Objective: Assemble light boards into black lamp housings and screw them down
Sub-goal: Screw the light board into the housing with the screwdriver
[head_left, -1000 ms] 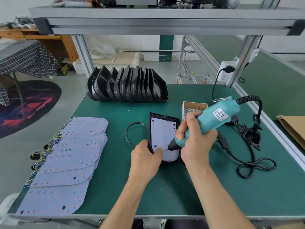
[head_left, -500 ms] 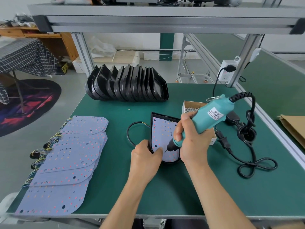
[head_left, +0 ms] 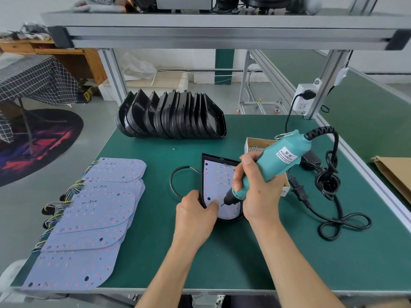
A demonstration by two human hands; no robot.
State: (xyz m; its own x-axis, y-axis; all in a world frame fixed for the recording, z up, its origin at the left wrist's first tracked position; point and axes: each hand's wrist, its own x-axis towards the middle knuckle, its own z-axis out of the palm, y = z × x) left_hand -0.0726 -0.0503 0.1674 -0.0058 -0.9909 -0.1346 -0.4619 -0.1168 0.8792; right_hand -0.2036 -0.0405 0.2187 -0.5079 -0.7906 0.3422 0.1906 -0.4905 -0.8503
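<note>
one housing (head_left: 203, 174) lies flat at the middle of the counter (head_left: 244, 252) with a light board (head_left: 219, 181) already seated inside it, its cable (head_left: 175, 181) looping out to the left. the left hand (head_left: 195, 215) grips the housing's near left edge, thumb resting on the board. the right hand (head_left: 255, 192) is wrapped round a teal screwdriver (head_left: 280, 160), its bit touching the board near the lower end, so the step in hand looks like screwing this board down. how many screws are already in cannot be told from here.

most of the job seems to be left. a row of empty housings (head_left: 171, 116) stands on edge at the back of the counter, and a stack of boards (head_left: 89, 216) with wires attached lies fanned out along the left side, well apart from the work. a box of screws (head_left: 255, 145) sits just behind the right hand. no finished lamp shows anywhere on the counter, so this may be an early unit.
</note>
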